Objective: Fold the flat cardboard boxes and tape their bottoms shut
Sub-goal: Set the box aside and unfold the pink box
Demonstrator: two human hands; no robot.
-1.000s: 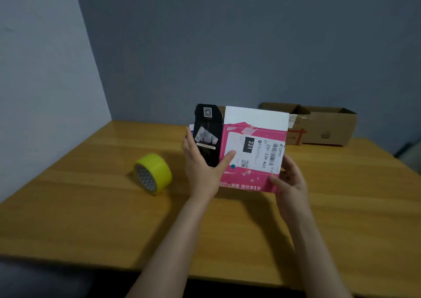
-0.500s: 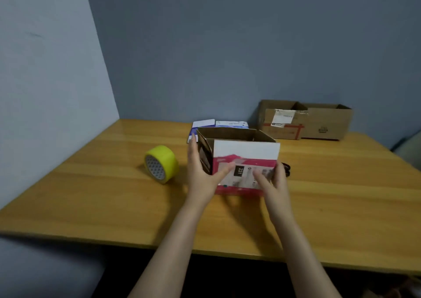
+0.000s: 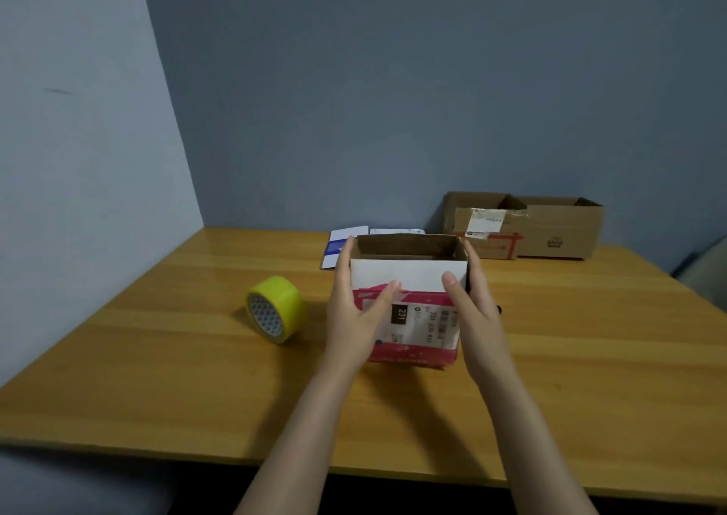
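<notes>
A pink-and-white cardboard box [image 3: 417,278] with a shipping label stands upright on the wooden table [image 3: 196,377], its top open and brown inside showing. My left hand [image 3: 354,310] grips its left side, thumb on the front face. My right hand [image 3: 472,310] grips its right side, thumb on the front as well. A roll of yellow tape [image 3: 277,309] lies on its edge to the left of the box, apart from my hands. A flat white-and-blue carton [image 3: 340,245] lies behind the box, mostly hidden.
Two open brown cardboard boxes [image 3: 547,225] stand side by side at the back right against the wall. A small dark object [image 3: 499,310] peeks out behind my right hand. Walls close the table's left and far sides.
The box went from held up and flat-faced to standing open-topped on the table. My right hand shifted from its front to its right side. The camera tilted and moved closer.
</notes>
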